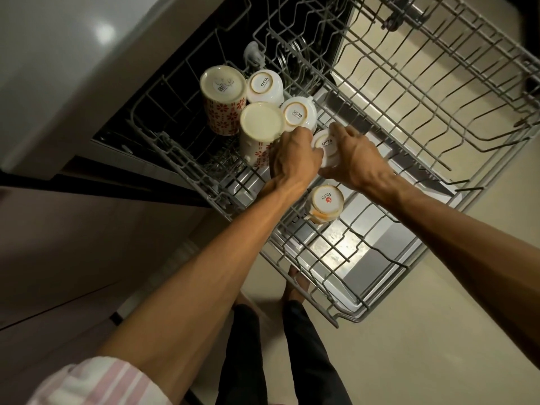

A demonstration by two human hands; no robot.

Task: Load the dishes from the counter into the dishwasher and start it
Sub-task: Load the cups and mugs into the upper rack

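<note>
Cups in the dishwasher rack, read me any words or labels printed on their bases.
"SISTA": base of the white cup at the back.
"SISTA": base of the middle white cup.
"SISTA": base of the cup both hands hold.
"Sonny": base of the nearest cup.
Barcode sticker on the red-flowered mug: too small to read.

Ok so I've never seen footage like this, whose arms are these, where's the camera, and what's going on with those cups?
There is no robot here, and just one picture. The camera sits on a person's head and looks down, so the arms are their own, and their legs show below.

They stand over a pulled-out dishwasher rack of grey wire. Cups stand in it upside down: two tall ones with red flowers, two white Sista cups and a Sonny cup nearer the person.

Both hands hold a third white cup, upside down: the left hand on one side, the right hand on the other. Their grip seems to be setting it into the rack.
</note>
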